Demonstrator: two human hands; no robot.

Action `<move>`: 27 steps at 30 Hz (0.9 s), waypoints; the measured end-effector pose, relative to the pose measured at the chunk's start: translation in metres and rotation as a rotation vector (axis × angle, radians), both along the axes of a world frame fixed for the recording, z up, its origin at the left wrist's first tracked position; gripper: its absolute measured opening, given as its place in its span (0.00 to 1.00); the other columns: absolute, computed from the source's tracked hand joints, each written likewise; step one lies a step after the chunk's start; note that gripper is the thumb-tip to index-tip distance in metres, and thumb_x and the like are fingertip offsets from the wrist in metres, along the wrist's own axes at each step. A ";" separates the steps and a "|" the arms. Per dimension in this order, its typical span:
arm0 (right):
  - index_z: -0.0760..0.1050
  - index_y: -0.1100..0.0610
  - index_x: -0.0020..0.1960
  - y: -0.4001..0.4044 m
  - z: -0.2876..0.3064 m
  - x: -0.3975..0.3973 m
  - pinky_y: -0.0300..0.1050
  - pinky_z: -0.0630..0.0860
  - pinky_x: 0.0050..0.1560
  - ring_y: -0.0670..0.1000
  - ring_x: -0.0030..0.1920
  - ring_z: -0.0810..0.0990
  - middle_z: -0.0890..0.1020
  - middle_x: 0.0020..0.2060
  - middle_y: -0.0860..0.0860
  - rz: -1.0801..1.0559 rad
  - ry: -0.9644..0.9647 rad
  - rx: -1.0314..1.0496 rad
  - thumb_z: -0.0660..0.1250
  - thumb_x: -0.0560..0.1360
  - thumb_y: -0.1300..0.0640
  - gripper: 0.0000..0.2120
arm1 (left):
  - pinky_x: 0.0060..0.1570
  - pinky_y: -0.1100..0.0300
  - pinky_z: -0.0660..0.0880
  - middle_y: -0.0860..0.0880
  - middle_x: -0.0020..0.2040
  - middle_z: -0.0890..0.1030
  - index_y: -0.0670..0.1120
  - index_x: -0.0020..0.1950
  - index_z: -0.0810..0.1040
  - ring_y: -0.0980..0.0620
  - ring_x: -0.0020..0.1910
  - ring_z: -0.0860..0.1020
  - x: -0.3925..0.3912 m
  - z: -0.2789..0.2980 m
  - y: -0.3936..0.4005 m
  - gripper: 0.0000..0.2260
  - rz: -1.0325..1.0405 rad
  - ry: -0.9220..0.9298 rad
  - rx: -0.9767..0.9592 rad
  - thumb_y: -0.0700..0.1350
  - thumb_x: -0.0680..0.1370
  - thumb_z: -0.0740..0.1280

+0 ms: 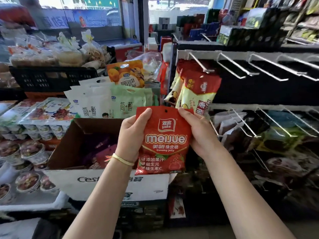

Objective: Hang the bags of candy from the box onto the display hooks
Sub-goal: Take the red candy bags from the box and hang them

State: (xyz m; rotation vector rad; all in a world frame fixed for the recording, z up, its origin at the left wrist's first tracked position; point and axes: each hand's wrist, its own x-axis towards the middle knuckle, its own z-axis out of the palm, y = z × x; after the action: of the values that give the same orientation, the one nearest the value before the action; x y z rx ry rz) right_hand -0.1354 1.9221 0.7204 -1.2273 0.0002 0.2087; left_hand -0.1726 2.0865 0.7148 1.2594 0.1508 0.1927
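The fingers of the left hand (pixel 133 128) and of the right hand (pixel 198 130) curl round the two sides of one red candy bag (pixel 165 140), held upright above the right end of the open cardboard box (pixel 107 180). The bag's punched hole sits at its top edge (between the two thumbs). One bunch of red-and-cream bags (pixel 195 88) hangs from the leftmost display hook (pixel 200 63); four bare hooks (pixel 234 68) show to its right in the upper row.
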 end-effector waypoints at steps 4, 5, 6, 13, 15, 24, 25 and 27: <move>0.80 0.59 0.57 -0.092 -0.008 0.002 0.51 0.84 0.50 0.57 0.48 0.87 0.87 0.48 0.58 0.016 0.009 -0.019 0.68 0.79 0.52 0.12 | 0.45 0.48 0.82 0.39 0.42 0.86 0.42 0.44 0.84 0.43 0.39 0.85 0.004 -0.004 -0.096 0.11 0.011 0.022 0.011 0.48 0.80 0.68; 0.80 0.60 0.55 -0.117 -0.010 0.003 0.51 0.84 0.49 0.57 0.46 0.87 0.87 0.47 0.58 0.006 0.012 -0.031 0.69 0.79 0.52 0.12 | 0.44 0.49 0.82 0.39 0.42 0.86 0.42 0.44 0.84 0.43 0.39 0.85 0.006 -0.006 -0.122 0.11 0.023 0.031 0.003 0.48 0.80 0.69; 0.80 0.61 0.53 -0.142 -0.011 0.005 0.51 0.83 0.48 0.57 0.45 0.87 0.87 0.45 0.58 -0.013 0.015 -0.044 0.69 0.79 0.52 0.11 | 0.42 0.51 0.83 0.40 0.41 0.86 0.42 0.43 0.84 0.43 0.38 0.85 0.008 -0.007 -0.148 0.11 0.036 0.038 -0.002 0.47 0.80 0.69; 0.73 0.40 0.64 -0.326 -0.011 0.012 0.52 0.84 0.47 0.53 0.45 0.86 0.86 0.45 0.53 -0.112 -0.245 -0.117 0.68 0.79 0.60 0.19 | 0.43 0.50 0.81 0.43 0.40 0.86 0.43 0.43 0.83 0.45 0.37 0.85 0.040 -0.004 -0.326 0.11 0.040 0.113 0.031 0.49 0.79 0.69; 0.79 0.45 0.62 -0.369 -0.009 0.016 0.53 0.84 0.50 0.54 0.51 0.86 0.86 0.50 0.50 -0.074 -0.296 -0.194 0.68 0.79 0.61 0.15 | 0.46 0.47 0.81 0.41 0.41 0.86 0.43 0.41 0.84 0.43 0.39 0.85 0.054 -0.003 -0.368 0.12 0.008 0.125 0.028 0.50 0.79 0.69; 0.84 0.53 0.55 -0.489 -0.005 0.075 0.46 0.83 0.47 0.54 0.52 0.86 0.87 0.51 0.53 -0.164 -0.292 -0.200 0.69 0.78 0.63 0.10 | 0.42 0.52 0.83 0.42 0.46 0.87 0.41 0.53 0.82 0.44 0.44 0.86 0.120 -0.004 -0.493 0.09 -0.227 0.025 -0.017 0.47 0.80 0.70; 0.84 0.53 0.55 -0.498 -0.004 0.083 0.46 0.83 0.47 0.54 0.52 0.86 0.87 0.51 0.53 -0.173 -0.292 -0.197 0.69 0.78 0.63 0.10 | 0.46 0.50 0.83 0.41 0.47 0.87 0.42 0.53 0.83 0.43 0.45 0.86 0.130 -0.004 -0.502 0.08 -0.243 0.003 0.010 0.46 0.78 0.71; 0.85 0.53 0.55 -0.516 0.001 0.096 0.47 0.83 0.48 0.55 0.51 0.86 0.87 0.50 0.55 -0.204 -0.274 -0.182 0.68 0.78 0.64 0.11 | 0.48 0.49 0.83 0.42 0.47 0.87 0.44 0.51 0.83 0.42 0.46 0.86 0.149 -0.002 -0.521 0.06 -0.264 -0.013 0.040 0.45 0.77 0.73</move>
State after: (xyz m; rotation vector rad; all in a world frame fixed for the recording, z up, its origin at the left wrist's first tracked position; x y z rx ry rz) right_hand -0.0389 1.4060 0.7210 -1.4195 -0.0948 -0.1415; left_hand -0.0234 1.5659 0.7126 1.3045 -0.0319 -0.0240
